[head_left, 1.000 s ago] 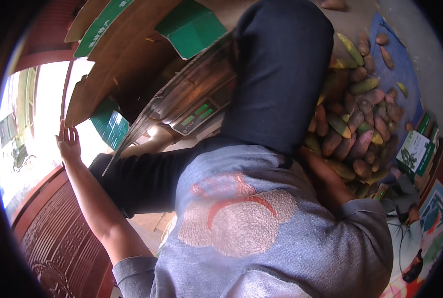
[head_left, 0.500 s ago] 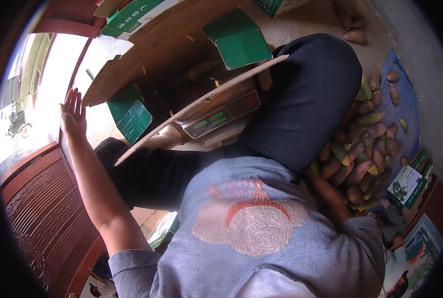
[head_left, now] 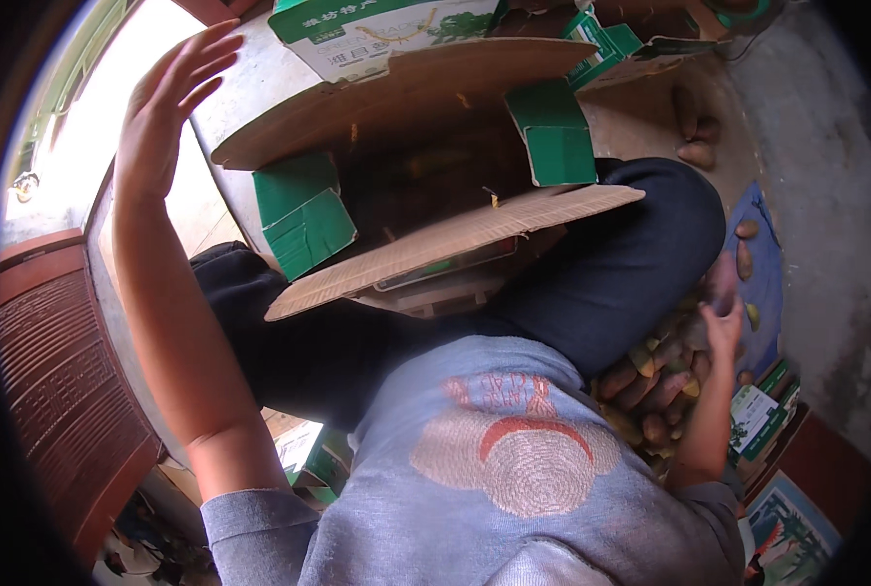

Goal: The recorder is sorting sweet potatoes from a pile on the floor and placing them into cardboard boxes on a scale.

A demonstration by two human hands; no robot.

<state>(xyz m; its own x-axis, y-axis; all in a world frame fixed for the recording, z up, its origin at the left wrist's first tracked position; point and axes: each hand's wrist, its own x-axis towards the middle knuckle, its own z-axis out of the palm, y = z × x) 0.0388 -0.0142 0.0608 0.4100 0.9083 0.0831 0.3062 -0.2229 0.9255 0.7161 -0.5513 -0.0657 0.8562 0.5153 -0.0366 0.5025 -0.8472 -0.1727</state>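
My left hand (head_left: 162,117) is raised at the upper left with its fingers stretched out, holding nothing. Over on the right, my right hand (head_left: 723,330) closes on a reddish, oblong radish (head_left: 720,279), slightly blurred, above the far end of a heap of green and reddish-brown radishes (head_left: 662,389). Between my legs stands an open cardboard box (head_left: 455,239) with its long brown flaps and green end flaps spread. Its inside is dark, though a faint greenish shape shows there. Under the near flap a digital scale (head_left: 455,267) is partly hidden.
A blue sheet (head_left: 769,244) lies beneath the heap, with a few loose radishes on it. More radishes (head_left: 697,153) rest farther off on the floor. Green and white boxes (head_left: 377,39) stand beyond the open box. A carved wooden panel (head_left: 59,361) is at the left.
My right hand has come forward from beside the heap and now holds a radish. My left hand has lifted away from the box's left side. The view has shifted, so the box appears lower.
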